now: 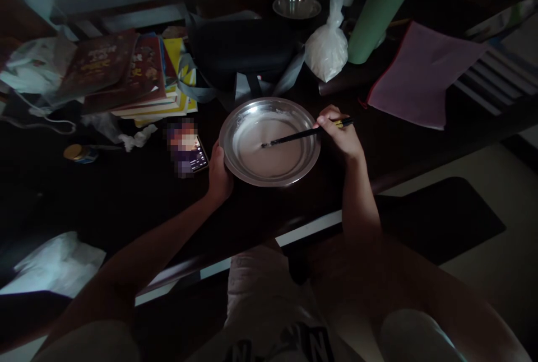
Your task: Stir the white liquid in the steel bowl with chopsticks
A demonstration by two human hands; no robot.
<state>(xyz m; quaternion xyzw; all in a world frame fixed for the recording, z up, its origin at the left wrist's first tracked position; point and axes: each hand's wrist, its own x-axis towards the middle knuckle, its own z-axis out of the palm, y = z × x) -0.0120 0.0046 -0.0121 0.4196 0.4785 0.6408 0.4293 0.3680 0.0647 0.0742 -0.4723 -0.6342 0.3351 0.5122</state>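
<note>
A shiny metal basin (311, 154) stands on the dark table in front of me, with a pale, milky liquid (269, 157) in it. My left hand (219, 174) grips the basin's left rim, thumb on the edge and fingers underneath, partly hidden. Over the right rim, my right hand (341, 135) is closed around black chopsticks (294, 136) with gold-patterned ends. Their tips dip into the liquid near the middle of the basin. Whitish residue clings to the inner wall at the back.
Left of the basin lies a lit phone (197, 154), with a small gold-lidded jar (82, 153) farther left. Stacked books (138, 70) and a dark bag (247, 48) are behind. A tied bag of white powder (328, 48), a green roll (378, 14) and a purple pouch (420, 82) lie back right.
</note>
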